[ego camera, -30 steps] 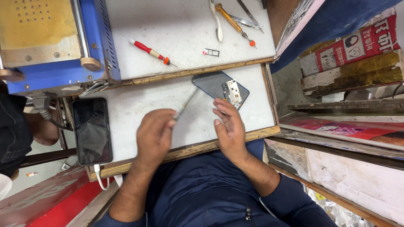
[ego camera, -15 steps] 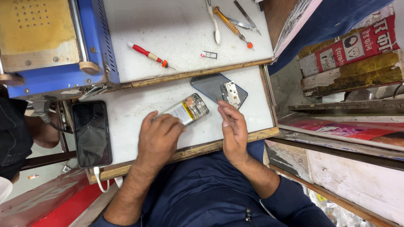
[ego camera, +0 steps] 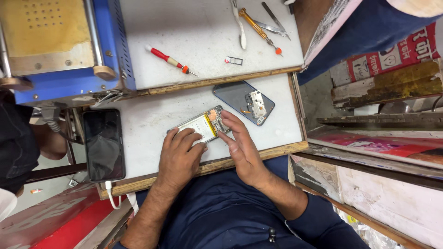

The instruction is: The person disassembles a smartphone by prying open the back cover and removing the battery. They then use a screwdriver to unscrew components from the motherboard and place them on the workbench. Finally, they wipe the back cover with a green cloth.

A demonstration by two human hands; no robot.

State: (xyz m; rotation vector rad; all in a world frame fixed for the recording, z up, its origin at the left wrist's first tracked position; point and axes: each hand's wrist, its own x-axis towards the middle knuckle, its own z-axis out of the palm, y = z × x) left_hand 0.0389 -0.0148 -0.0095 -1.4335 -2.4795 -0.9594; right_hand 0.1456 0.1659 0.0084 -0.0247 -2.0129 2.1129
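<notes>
I see my left hand (ego camera: 177, 154) pressing flat on the opened phone (ego camera: 200, 125). My right hand (ego camera: 242, 147), fingers spread, touches its 3 o'clock end; the back cover (ego camera: 235, 94) lies at 1 o'clock on the desk (ego camera: 152, 115).

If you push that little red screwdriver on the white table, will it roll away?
Probably a bit. The red screwdriver has a round, thin handle and lies flat on the smooth white table, so a sideways push would likely roll it. It looks small and light, and stiff rather than bendy. Nothing touches it now.

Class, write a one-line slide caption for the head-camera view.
Both hands, left and right, rest on an opened phone beside its removed back cover.
</notes>
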